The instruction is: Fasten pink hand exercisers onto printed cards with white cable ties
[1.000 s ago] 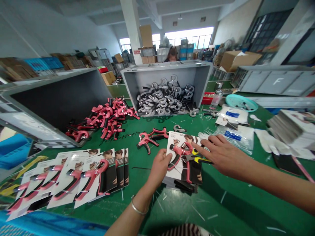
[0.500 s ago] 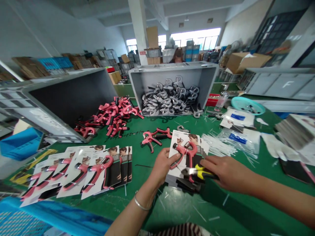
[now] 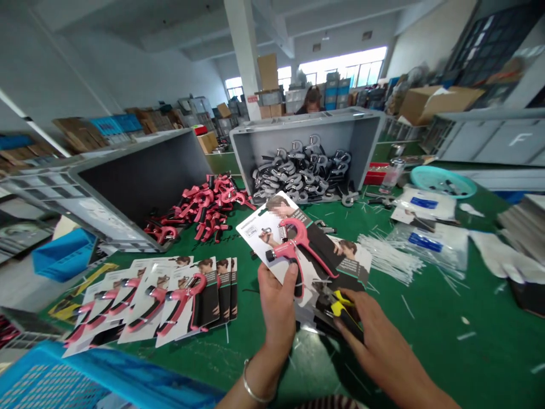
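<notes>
My left hand (image 3: 276, 309) grips the lower edge of a printed card (image 3: 272, 233) and tilts it up. A pink and black adjustable hand grip exerciser (image 3: 298, 244) is mounted on the card. My right hand (image 3: 370, 341) holds yellow-handled side cutters (image 3: 343, 309) beside the card's lower right corner. Several more carded pink grips (image 3: 153, 307) lie overlapped on the green table (image 3: 447, 341) to the left. Loose pink grips (image 3: 200, 210) lie heaped beyond them. A stack of dark-edged cards (image 3: 315, 324) sits partly hidden under the raised card.
A grey crate (image 3: 272, 142) holds grey-and-black grips (image 3: 300, 170). Another grey crate (image 3: 128, 182) stands on the left. White cable ties (image 3: 389, 258), plastic bags (image 3: 426, 241), white gloves (image 3: 502, 258) and a teal dish (image 3: 443, 182) lie right. A blue crate (image 3: 85, 380) sits at the near edge. A co-worker (image 3: 313, 102) is at the back.
My left hand has lifted the card and tilted it up off the stack. My right hand has moved down with the cutters to the card's lower corner. The whole view has shifted slightly.
</notes>
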The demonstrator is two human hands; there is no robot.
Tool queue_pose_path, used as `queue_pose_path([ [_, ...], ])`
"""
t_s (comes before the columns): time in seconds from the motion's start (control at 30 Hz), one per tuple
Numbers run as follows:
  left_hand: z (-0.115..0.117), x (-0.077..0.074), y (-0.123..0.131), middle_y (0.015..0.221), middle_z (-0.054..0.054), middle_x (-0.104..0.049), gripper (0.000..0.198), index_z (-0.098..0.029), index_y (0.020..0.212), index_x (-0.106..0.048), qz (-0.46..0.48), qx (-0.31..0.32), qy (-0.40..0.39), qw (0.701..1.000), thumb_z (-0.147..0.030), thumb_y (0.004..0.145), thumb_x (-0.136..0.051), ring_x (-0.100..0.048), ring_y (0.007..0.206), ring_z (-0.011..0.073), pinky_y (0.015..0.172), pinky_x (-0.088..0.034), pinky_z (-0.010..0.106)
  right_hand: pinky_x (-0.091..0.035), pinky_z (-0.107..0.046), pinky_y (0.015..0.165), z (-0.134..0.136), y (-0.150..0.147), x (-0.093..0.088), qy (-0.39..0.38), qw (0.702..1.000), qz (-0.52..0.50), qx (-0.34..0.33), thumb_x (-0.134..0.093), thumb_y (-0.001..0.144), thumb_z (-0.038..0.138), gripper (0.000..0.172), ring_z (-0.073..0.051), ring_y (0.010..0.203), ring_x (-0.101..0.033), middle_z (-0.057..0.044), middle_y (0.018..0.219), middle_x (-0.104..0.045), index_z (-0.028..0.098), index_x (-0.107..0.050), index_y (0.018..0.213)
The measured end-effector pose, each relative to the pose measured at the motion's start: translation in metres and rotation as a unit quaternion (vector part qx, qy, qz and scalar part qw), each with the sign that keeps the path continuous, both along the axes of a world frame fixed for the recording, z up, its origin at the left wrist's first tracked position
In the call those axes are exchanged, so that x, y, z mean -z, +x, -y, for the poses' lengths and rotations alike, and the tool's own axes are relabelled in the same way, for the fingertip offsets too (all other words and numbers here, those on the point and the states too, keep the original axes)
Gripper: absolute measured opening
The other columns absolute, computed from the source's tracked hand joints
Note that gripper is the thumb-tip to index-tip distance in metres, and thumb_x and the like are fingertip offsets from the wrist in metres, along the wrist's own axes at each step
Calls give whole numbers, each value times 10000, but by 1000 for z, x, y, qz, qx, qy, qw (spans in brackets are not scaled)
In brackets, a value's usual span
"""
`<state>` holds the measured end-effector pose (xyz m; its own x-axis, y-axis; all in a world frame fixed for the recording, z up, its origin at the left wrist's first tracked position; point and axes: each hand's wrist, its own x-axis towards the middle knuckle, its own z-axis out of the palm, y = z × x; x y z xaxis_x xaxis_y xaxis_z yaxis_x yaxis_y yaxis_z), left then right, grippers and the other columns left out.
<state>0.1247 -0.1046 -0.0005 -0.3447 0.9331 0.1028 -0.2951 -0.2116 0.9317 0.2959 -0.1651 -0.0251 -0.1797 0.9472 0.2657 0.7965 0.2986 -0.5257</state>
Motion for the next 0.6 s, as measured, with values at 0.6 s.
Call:
queue_pose_path([
  [0.6, 5, 8, 2, 1303, 76, -630, 401, -236, 1205, -485, 23, 18, -13, 999, -292, 862, -686, -604, 1204, 210, 1051, -456, 351, -579, -458, 876, 5, -4, -2, -32, 999, -16, 2, -498, 954, 391, 324, -292, 1030, -675, -134, 1164, -671, 219, -530, 1227],
])
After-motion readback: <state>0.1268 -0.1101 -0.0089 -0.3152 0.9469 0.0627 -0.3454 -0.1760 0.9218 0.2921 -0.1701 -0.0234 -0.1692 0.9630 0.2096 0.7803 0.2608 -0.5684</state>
